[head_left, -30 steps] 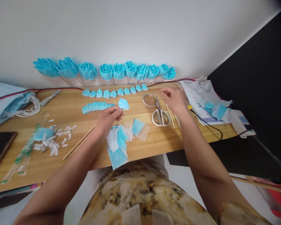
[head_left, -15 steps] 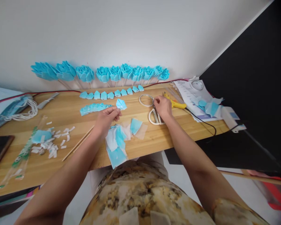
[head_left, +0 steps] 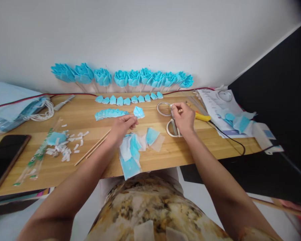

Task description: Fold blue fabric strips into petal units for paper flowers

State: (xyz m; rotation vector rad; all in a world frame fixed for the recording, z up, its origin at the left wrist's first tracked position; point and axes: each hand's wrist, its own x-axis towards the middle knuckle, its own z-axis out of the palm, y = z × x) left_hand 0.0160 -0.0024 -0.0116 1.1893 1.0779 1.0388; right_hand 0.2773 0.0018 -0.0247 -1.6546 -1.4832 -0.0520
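My left hand (head_left: 124,127) is closed, pinching a folded blue petal (head_left: 138,112) of thin fabric-like sheet between thumb and fingers, just above the desk. My right hand (head_left: 183,117) is closed at the right edge of a roll of tape (head_left: 164,109). Its thumb and forefinger pinch the tape there, where a small whitish bit shows. White-handled scissors (head_left: 172,128) lie beneath and beside the right hand, their blades partly hidden. Between my forearms lie loose blue and white pieces (head_left: 130,150). A row of folded blue petals (head_left: 119,100) and an overlapping strip of them (head_left: 109,114) lie beyond my left hand.
Blue flowers on sticks (head_left: 134,78) lean along the wall. A yellow glue gun (head_left: 202,116) with a black cord lies right of my right hand. Wooden sticks (head_left: 92,147), white paper scraps (head_left: 66,152) and a phone (head_left: 8,160) are on the left; papers (head_left: 215,103) on the right.
The view has turned a little left, so everything sits farther right and more of the phone shows. Both hands keep nearly the same places over the desk.
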